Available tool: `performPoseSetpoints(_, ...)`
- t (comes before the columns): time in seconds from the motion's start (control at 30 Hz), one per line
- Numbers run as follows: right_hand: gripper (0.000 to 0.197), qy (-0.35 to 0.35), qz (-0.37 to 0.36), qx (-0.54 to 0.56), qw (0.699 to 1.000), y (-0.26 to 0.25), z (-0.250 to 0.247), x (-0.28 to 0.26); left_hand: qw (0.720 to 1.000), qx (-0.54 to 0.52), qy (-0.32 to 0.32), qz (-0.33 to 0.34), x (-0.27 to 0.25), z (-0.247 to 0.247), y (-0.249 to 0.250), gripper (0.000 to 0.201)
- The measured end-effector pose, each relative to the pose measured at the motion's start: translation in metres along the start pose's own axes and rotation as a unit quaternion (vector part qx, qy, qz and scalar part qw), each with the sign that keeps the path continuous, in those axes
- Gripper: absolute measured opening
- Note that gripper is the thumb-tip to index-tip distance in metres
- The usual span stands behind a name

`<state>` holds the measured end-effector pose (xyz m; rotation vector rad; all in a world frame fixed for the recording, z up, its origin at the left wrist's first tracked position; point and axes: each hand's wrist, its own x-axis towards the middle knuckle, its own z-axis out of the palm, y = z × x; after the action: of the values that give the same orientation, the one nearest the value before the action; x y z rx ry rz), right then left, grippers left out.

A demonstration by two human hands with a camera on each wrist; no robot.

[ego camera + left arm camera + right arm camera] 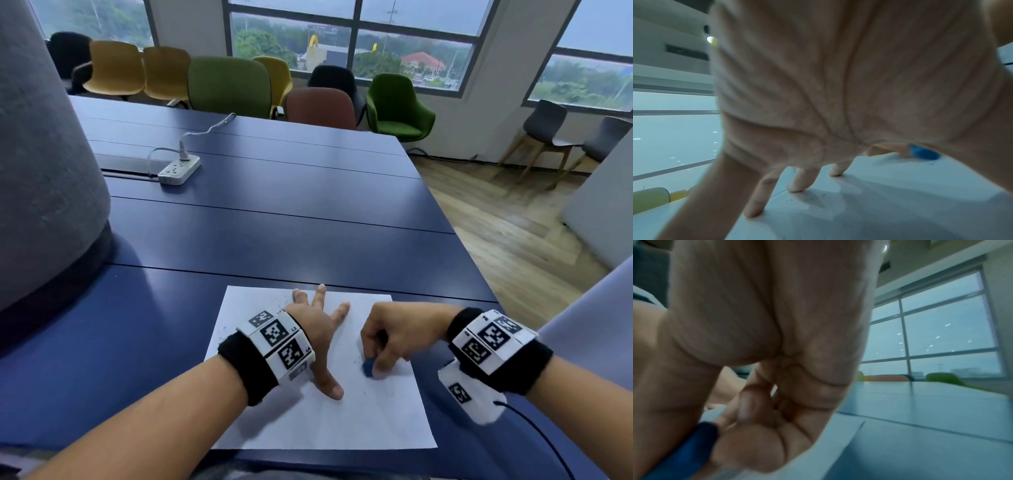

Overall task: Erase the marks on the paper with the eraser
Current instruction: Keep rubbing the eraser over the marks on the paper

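A white sheet of paper [359,421] lies on the dark blue table [274,212] near its front edge. My left hand [322,329] is spread flat on the sheet, and its fingertips [754,214] press down on the paper [879,203]. My right hand [387,342] pinches a small blue eraser [368,368] and holds it against the paper right of the left thumb. The eraser [924,153] shows past the left palm, and in the right wrist view the eraser [692,449] sits between thumb and fingers. Small dark specks lie on the paper near both hands.
A white power strip [178,168] with a cable sits far back on the table. A large grey rounded object [44,164] stands at the left. Several chairs [229,85] line the windows behind the table. Wooden floor lies to the right.
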<state>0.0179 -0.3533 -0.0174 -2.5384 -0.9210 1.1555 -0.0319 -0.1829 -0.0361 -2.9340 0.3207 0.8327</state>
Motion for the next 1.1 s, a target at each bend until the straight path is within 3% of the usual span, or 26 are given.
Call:
performPoseSetpoints(0.1,0.008,0.119,0.012,0.024,0.993,0.012,-0.026,0.015,1.000,0.001,0.001,0.003,-0.001,0.000,0.000,0.142)
performPoseSetpoints(0.17,0.010,0.162,0.018,0.029,0.986,0.017,-0.033,0.022,1.000,0.004,-0.003,-0.001,-0.001,-0.001,0.000,0.142)
performPoseSetpoints(0.23,0.012,0.122,0.015,0.024,0.992,0.014,-0.026,0.022,1.000,0.005,-0.006,-0.001,0.000,-0.001,0.000,0.143)
performPoseSetpoints(0.33,0.017,-0.017,0.008,-0.016,1.000,0.002,-0.013,0.018,1.000,0.004,-0.011,-0.001,0.001,-0.001,0.000,0.143)
performPoseSetpoints(0.37,0.017,-0.028,0.008,-0.020,0.999,0.001,-0.014,0.019,1.000,0.004,-0.011,-0.001,0.001,-0.001,0.000,0.144)
performPoseSetpoints(0.53,0.009,0.150,0.032,0.015,0.988,0.018,-0.033,0.024,1.000,0.000,-0.004,-0.001,0.001,-0.001,-0.001,0.143)
performPoseSetpoints(0.7,0.010,0.033,0.020,0.008,0.999,0.017,-0.020,0.016,1.000,-0.005,-0.009,-0.006,0.000,-0.001,0.002,0.143)
performPoseSetpoints(0.87,0.019,0.182,0.018,0.083,0.980,0.028,-0.030,0.017,1.000,-0.003,-0.004,-0.007,0.001,0.000,0.001,0.143)
performPoseSetpoints(1.03,0.014,0.095,-0.010,0.074,0.993,0.024,-0.021,0.008,1.000,0.001,-0.006,-0.006,0.000,-0.001,0.002,0.143)
performPoseSetpoints(1.1,0.013,0.122,-0.001,0.078,0.989,0.026,-0.027,0.011,1.000,0.000,-0.006,-0.005,0.000,-0.001,0.001,0.143)
